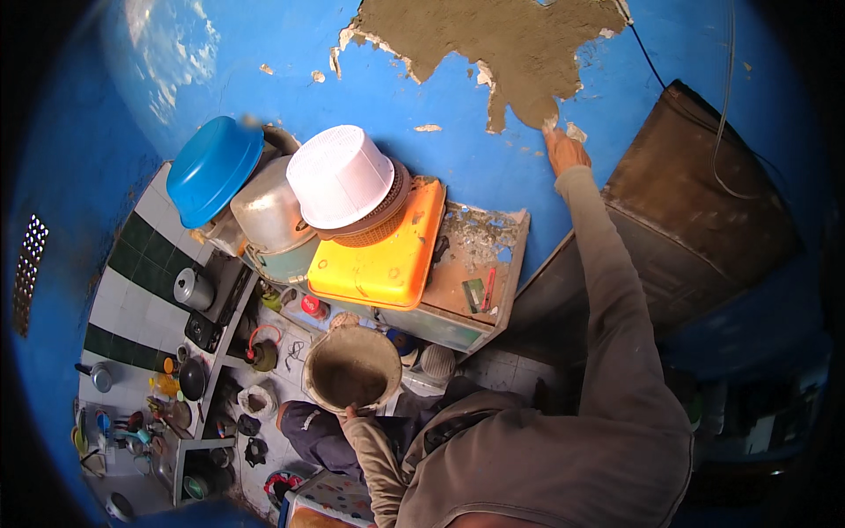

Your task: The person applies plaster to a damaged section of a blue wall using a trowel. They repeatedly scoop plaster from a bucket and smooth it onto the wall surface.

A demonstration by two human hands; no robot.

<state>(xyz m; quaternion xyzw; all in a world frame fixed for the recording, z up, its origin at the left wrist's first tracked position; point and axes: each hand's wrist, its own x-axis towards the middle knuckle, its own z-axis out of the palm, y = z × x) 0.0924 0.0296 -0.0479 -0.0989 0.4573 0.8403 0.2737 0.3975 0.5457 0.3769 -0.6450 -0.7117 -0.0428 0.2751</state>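
My left hand (353, 413) grips the near rim of a round, mortar-smeared bucket (315, 380), which is held tilted so that the grey-brown mix (350, 380) inside shows. My right arm is stretched up to the blue wall. There my right hand (566, 152), its fingers closed, is at the lower tip of a patch of wet-looking brown plaster (493, 44). Whatever it may hold is too small to make out. Ragged, pale edges of broken paint surround the patch, and a loose-looking white flake (576, 133) is beside my fingers.
Below the patch stands a cabinet (471, 238) stacked with a yellow tray (378, 273), a white basket (339, 176), a metal pot (268, 201) and a blue basin (211, 167). A tall brown cabinet (695, 194) is at right. Left, a counter holds a stove (211, 321) and pans.
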